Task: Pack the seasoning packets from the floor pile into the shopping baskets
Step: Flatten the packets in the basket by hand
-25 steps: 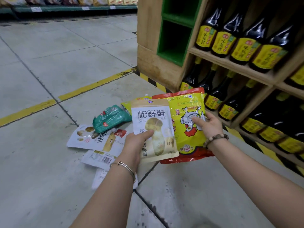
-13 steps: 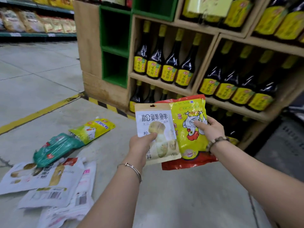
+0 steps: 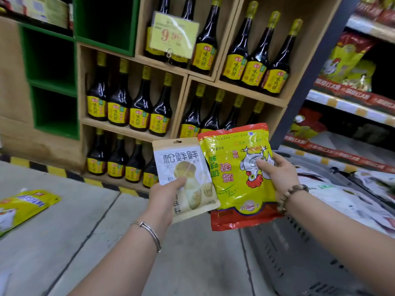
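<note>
On my feed the left hand (image 3: 165,196) grips a white packet (image 3: 181,159) near its lower left corner. The thumb is pressed across the front and the fingers are hidden behind it. The right hand (image 3: 277,176) grips a yellow-and-red packet (image 3: 230,189) at its right edge, with the thumb lying on the printed rooster and the fingers curled round the back.

Both packets are held upright in the air near the middle of my view. The white one is at 9 o'clock of the yellow one, and its lower right corner overlaps the yellow one's left edge. A silver bangle (image 3: 149,232) sits on the left wrist and a bead bracelet (image 3: 291,194) on the right.

A grey basket (image 3: 299,263) stands on the floor (image 3: 85,242) at 4 o'clock of the held packets, under the right forearm. White packets (image 3: 342,201) lie inside it; they are too blurred for me to count.

One more yellow packet (image 3: 25,205) lies flat on the floor at 9 o'clock, at the left edge of my view, well apart from the hands.

At 12 o'clock, behind the hands, a wooden shelf (image 3: 183,74) holds rows of dark bottles (image 3: 139,107) with yellow labels. A yellow price card (image 3: 174,35) hangs in front of the top row. Green cubbies (image 3: 53,82) sit at 10 o'clock. At 2 o'clock a store rack (image 3: 350,105) carries yellow and red bags (image 3: 346,58).
</note>
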`<state>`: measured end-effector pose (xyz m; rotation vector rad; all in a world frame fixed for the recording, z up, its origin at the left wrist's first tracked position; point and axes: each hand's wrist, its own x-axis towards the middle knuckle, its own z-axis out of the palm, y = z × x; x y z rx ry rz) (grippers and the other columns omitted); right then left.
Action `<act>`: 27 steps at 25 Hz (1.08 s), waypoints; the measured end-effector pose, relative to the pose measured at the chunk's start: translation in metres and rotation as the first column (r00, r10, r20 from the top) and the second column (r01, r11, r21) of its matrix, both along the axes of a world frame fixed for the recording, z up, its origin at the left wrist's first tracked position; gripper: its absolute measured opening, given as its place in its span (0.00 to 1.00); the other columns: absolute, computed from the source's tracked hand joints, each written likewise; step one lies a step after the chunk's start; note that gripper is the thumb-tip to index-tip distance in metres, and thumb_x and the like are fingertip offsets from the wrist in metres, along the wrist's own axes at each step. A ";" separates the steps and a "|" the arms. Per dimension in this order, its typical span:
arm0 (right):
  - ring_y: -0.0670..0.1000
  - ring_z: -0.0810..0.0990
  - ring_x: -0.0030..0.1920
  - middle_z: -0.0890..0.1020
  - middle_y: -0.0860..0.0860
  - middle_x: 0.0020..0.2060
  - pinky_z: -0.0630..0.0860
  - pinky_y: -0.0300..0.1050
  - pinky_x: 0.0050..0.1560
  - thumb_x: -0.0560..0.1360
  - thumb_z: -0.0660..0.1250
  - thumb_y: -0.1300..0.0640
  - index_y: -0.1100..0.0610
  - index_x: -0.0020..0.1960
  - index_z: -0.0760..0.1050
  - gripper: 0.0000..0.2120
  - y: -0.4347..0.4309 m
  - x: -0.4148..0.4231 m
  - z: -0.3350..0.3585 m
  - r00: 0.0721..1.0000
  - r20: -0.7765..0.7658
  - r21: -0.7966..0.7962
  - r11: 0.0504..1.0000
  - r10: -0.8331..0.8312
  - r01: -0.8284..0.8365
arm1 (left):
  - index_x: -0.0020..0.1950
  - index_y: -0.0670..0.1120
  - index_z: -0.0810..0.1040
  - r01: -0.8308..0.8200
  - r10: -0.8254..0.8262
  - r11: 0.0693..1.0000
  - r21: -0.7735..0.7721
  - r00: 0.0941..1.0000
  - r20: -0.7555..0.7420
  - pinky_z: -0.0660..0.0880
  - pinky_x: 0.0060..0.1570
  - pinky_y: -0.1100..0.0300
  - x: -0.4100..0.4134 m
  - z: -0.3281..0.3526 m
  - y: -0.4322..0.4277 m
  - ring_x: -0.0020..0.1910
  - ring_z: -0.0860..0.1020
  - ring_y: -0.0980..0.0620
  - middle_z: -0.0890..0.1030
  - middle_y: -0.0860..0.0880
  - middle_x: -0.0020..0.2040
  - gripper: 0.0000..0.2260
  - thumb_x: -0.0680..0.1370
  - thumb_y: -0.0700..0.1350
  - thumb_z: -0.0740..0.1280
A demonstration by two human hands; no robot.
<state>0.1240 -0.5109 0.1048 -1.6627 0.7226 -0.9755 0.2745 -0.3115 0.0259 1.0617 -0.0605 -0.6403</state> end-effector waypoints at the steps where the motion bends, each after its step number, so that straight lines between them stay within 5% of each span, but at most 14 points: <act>1: 0.54 0.84 0.43 0.85 0.48 0.41 0.80 0.55 0.48 0.68 0.74 0.59 0.46 0.46 0.80 0.10 -0.009 -0.011 0.006 1.000 0.002 -0.024 1.000 -0.015 0.015 | 0.48 0.45 0.80 0.022 -0.022 1.000 -0.010 1.000 -0.001 0.80 0.42 0.52 -0.008 0.006 -0.011 0.40 0.82 0.45 0.84 0.44 0.44 0.06 0.72 0.38 0.72; 5: 0.56 0.83 0.47 0.85 0.50 0.44 0.78 0.61 0.52 0.68 0.74 0.58 0.46 0.46 0.79 0.10 -0.048 -0.052 0.025 0.996 0.042 -0.040 0.996 -0.079 0.081 | 0.46 0.45 0.81 0.112 -0.112 0.994 -0.007 0.993 0.038 0.80 0.46 0.47 -0.032 0.025 -0.052 0.44 0.83 0.43 0.85 0.43 0.45 0.04 0.73 0.39 0.73; 9: 0.58 0.83 0.48 0.84 0.54 0.47 0.77 0.62 0.53 0.69 0.73 0.60 0.49 0.51 0.79 0.13 -0.088 -0.092 0.048 0.992 0.060 -0.040 0.993 -0.109 0.111 | 0.49 0.44 0.81 0.199 -0.193 0.979 -0.033 0.972 0.134 0.79 0.32 0.57 -0.060 0.049 -0.093 0.38 0.84 0.46 0.85 0.44 0.41 0.05 0.74 0.39 0.71; 14: 0.60 0.83 0.45 0.84 0.57 0.44 0.77 0.64 0.52 0.67 0.73 0.63 0.53 0.45 0.80 0.09 -0.151 -0.152 0.081 0.978 0.059 -0.061 0.977 -0.202 0.206 | 0.50 0.43 0.82 0.268 -0.255 0.963 -0.036 0.943 0.213 0.80 0.43 0.48 -0.100 0.072 -0.143 0.42 0.84 0.42 0.85 0.43 0.44 0.06 0.74 0.39 0.70; 18: 0.61 0.81 0.47 0.82 0.61 0.47 0.76 0.63 0.53 0.68 0.73 0.65 0.52 0.42 0.79 0.09 -0.205 -0.194 0.097 0.952 0.052 -0.117 0.944 -0.303 0.307 | 0.50 0.42 0.82 0.239 -0.227 0.971 -0.028 0.947 0.227 0.78 0.51 0.40 -0.138 0.070 -0.185 0.45 0.83 0.40 0.85 0.41 0.45 0.06 0.74 0.35 0.69; 24: 0.56 0.83 0.42 0.84 0.54 0.41 0.79 0.58 0.48 0.67 0.75 0.62 0.56 0.46 0.80 0.09 -0.291 -0.230 0.097 0.915 -0.001 -0.179 0.900 -0.404 0.398 | 0.54 0.44 0.76 0.143 -0.138 0.990 0.014 0.922 0.362 0.80 0.46 0.48 -0.167 0.089 -0.271 0.45 0.82 0.43 0.84 0.43 0.47 0.12 0.73 0.33 0.70; 27: 0.57 0.83 0.42 0.83 0.54 0.38 0.79 0.57 0.47 0.67 0.74 0.61 0.54 0.39 0.80 0.04 -0.329 -0.215 0.104 0.906 -0.055 -0.254 0.883 -0.420 0.394 | 0.55 0.47 0.73 0.039 -0.074 0.996 0.080 0.861 0.503 0.78 0.47 0.51 -0.172 0.096 -0.319 0.46 0.81 0.47 0.82 0.47 0.49 0.16 0.71 0.32 0.70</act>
